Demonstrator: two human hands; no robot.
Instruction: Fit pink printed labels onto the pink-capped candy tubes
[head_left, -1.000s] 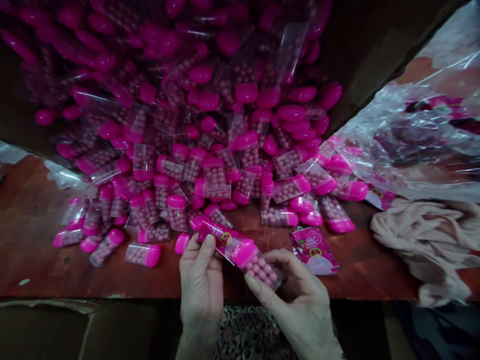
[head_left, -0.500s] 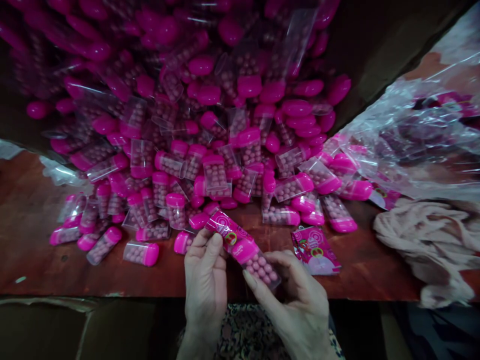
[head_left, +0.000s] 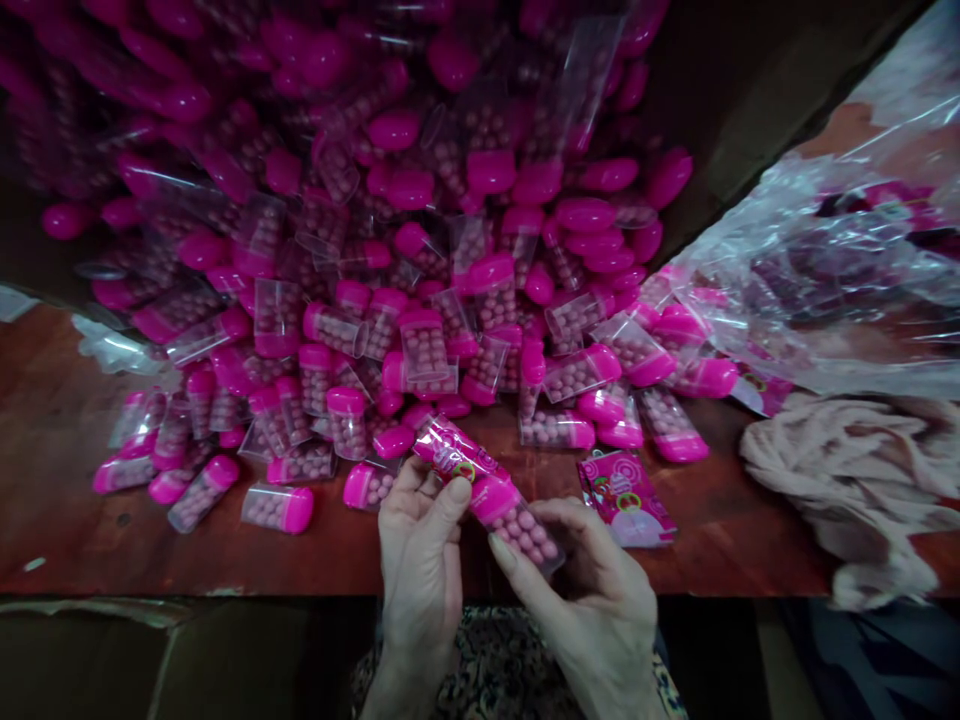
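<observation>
My left hand (head_left: 420, 545) pinches a printed pink wrapper (head_left: 454, 455) between thumb and fingers. My right hand (head_left: 592, 590) grips a clear candy box with a pink cap (head_left: 517, 520), full of small pink balls. The box's capped end meets the wrapper's open end, both held just above the near edge of the brown table (head_left: 60, 500). A second printed wrapper (head_left: 626, 497) lies flat on the table just right of my right hand.
A big heap of pink-capped candy boxes (head_left: 420, 260) covers the table beyond my hands. A clear plastic bag (head_left: 832, 270) with more pink items lies at the right. A crumpled beige cloth (head_left: 847, 480) sits below it. Cardboard (head_left: 112, 650) shows at the bottom left.
Both hands have shifted slightly right with the box and wrapper. The wrapper has slid a little further over the box's capped end.
</observation>
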